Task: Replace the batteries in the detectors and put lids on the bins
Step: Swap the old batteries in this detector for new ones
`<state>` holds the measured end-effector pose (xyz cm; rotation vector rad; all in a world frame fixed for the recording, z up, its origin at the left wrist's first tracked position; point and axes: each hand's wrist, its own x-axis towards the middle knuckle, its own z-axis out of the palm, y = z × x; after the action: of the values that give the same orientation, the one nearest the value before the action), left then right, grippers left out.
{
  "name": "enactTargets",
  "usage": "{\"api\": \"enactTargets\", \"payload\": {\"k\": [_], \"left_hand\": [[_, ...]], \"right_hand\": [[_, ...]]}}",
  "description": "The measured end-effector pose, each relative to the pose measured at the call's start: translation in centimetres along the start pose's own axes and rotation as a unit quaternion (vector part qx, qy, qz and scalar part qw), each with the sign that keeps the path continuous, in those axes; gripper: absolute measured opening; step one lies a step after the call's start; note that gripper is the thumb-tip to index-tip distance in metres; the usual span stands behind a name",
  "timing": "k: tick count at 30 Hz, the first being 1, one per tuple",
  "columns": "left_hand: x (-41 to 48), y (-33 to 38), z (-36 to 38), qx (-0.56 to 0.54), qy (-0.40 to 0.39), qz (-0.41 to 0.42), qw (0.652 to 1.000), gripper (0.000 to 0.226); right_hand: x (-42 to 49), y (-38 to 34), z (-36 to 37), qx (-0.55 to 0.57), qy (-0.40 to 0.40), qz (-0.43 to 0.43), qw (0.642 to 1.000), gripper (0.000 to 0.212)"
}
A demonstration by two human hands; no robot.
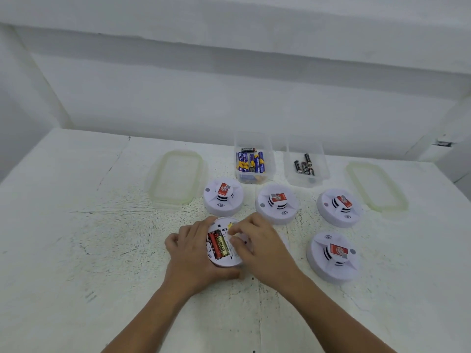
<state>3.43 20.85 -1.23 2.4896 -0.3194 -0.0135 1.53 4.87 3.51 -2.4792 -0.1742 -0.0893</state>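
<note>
The open detector [225,262] lies upside down near the front middle of the table [76,250], a white round disc with its battery bay showing. 2 batteries [218,246] sit side by side in the bay, 1 red and 1 black and gold.

The left hand [190,253] grips the disc from its left side. The right hand [257,240] has its fingers curled over the right side of the bay; I cannot tell whether they pinch anything.

4 other detectors [276,203] stand dome up with red labels, 3 in a row behind and 1 to the right.

Behind them are 2 clear uncovered bins. The left bin [271,161] holds blue and yellow batteries and the right bin [321,164] holds black ones. 1 lid [175,177] lies flat to the left of them and another lid [376,186] to the right.
</note>
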Motion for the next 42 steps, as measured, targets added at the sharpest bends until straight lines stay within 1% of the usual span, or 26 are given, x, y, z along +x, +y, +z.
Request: {"api": "enactTargets", "payload": {"k": [2, 5, 9, 12, 15, 16, 19, 24, 27, 31, 36, 42], "left_hand": [[0.1, -0.3, -0.2, -0.025, -0.024, 0.011, 0.999, 0.125], [0.2, -0.6, -1.3, -0.091, -0.061, 0.016, 0.994, 0.111], [0.1, -0.7, -2.2, -0.137, -0.078, 0.011, 0.987, 0.098], [0.2, -0.6, -2.5, -0.132, -0.083, 0.012, 0.988, 0.096], [0.5, -0.3, -2.9, -0.129, -0.083, 0.014, 0.988, 0.09], [0.6, -0.2, -3.1, -0.127, -0.082, 0.02, 0.988, 0.088], [1.0, -0.3, -3.2, -0.125, -0.089, 0.033, 0.988, 0.087], [1.9, -1.2, -3.1, -0.123, -0.104, 0.078, 0.984, 0.086], [2.8, -2.2, -2.8, -0.116, -0.106, 0.109, 0.981, 0.08], [3.4, -3.0, -2.7, -0.115, -0.115, 0.14, 0.977, 0.077], [3.5, -3.5, -2.6, -0.108, -0.115, 0.16, 0.974, 0.078], [3.8, -3.8, -2.4, -0.105, -0.111, 0.159, 0.975, 0.083]], "right_hand": [[0.5, 0.0, 0.5, 0.001, -0.022, -0.014, 1.0, 0.021], [1.1, 0.3, 0.6, 0.004, -0.03, -0.015, 0.999, 0.021], [1.5, 0.6, 0.6, -0.02, -0.034, -0.059, 0.997, 0.022], [1.7, 0.5, 0.9, -0.046, -0.031, -0.08, 0.995, 0.026], [2.0, 0.1, 1.2, -0.082, -0.04, -0.093, 0.991, 0.038], [2.0, 0.0, 1.3, -0.092, -0.043, -0.097, 0.99, 0.039], [2.3, -0.3, 1.7, -0.121, -0.043, -0.099, 0.987, 0.035], [2.8, -1.1, 2.7, -0.144, 0.01, -0.083, 0.986, 0.019], [2.9, -1.2, 3.0, -0.152, 0.019, -0.068, 0.986, 0.014], [2.8, -1.5, 3.2, -0.159, 0.02, -0.047, 0.986, 0.013], [3.2, -1.8, 3.7, -0.187, 0.039, -0.046, 0.981, 0.013], [3.5, -2.1, 3.4, -0.193, 0.007, -0.063, 0.979, 0.019]]}}
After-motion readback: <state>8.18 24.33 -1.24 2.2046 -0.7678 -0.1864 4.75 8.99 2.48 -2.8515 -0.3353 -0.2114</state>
